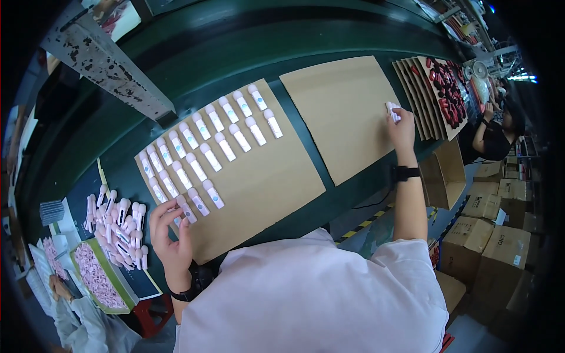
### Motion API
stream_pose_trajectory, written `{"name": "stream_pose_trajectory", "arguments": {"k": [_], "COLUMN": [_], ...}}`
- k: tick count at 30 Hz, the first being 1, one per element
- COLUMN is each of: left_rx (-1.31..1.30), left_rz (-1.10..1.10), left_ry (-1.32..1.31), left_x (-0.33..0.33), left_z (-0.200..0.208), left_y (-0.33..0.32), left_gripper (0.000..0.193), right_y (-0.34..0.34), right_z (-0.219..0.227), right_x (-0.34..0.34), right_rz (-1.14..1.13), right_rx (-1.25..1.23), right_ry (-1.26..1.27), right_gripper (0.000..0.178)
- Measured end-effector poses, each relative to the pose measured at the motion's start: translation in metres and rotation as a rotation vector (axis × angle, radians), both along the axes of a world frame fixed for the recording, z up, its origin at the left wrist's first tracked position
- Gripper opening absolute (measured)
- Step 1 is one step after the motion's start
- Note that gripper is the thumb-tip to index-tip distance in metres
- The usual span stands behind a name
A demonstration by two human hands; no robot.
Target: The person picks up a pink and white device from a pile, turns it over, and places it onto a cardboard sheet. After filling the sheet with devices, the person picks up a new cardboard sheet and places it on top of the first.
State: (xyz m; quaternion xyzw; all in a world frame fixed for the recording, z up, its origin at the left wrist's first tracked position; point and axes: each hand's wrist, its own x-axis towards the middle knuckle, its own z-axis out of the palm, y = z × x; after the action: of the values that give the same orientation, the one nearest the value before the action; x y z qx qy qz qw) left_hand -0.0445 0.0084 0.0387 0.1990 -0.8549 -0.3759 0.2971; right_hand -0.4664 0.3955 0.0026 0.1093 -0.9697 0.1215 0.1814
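My left hand (169,238) is at the near left corner of the left cardboard sheet (250,200), its fingers curled and pinching at a small white wand-shaped piece with a round pink head (186,210); the fingers partly cover it. More such pieces (226,146) lie in slanting rows on this sheet, several with a bluish round mark. Over the right edge of the second cardboard sheet (341,117), my right hand (401,130) is closed on similar white-and-pink wand-shaped pieces (392,109). How many it holds I cannot tell.
Left of the sheets lies a heap of wand-shaped pieces (118,226), with a green-edged box of pink parts (97,276) beyond. Upright cardboard sheets and a board of red and black pieces (447,94) stand at right. A metal post (112,65) rises behind. Two other people work nearby.
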Motion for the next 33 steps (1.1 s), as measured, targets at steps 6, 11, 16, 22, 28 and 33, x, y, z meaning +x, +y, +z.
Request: {"name": "stream_pose_trajectory", "arguments": {"k": [6, 11, 16, 22, 28, 33], "left_rx": [0.026, 0.017, 0.032, 0.155, -0.008, -0.001], "left_rz": [-0.007, 0.012, -0.151, -0.286, -0.278, -0.279], "left_ry": [-0.043, -0.05, -0.003, -0.084, 0.022, 0.122], "left_x": [-0.001, -0.003, -0.024, -0.038, -0.023, -0.02], "left_z": [0.005, 0.012, 0.028, 0.057, 0.047, 0.052], "left_y": [0.006, 0.009, 0.013, 0.02, 0.015, 0.018], "left_gripper": [0.015, 0.016, 0.026, 0.031, 0.033, 0.033], "right_y": [0.007, -0.045, -0.136, -0.203, -0.224, -0.22], "right_z": [0.004, 0.025, 0.063, 0.084, 0.088, 0.082], "right_x": [-0.008, 0.029, 0.134, 0.206, 0.233, 0.238], "right_rz": [-0.147, 0.123, 0.776, 1.29, 1.392, 1.394], "right_rx": [0.107, -0.085, -0.456, -0.451, -0.635, -0.716], "right_ry": [-0.199, -0.269, -0.453, -0.414, -0.436, -0.586], "right_gripper": [0.024, 0.017, 0.015, 0.026, 0.027, 0.03]}}
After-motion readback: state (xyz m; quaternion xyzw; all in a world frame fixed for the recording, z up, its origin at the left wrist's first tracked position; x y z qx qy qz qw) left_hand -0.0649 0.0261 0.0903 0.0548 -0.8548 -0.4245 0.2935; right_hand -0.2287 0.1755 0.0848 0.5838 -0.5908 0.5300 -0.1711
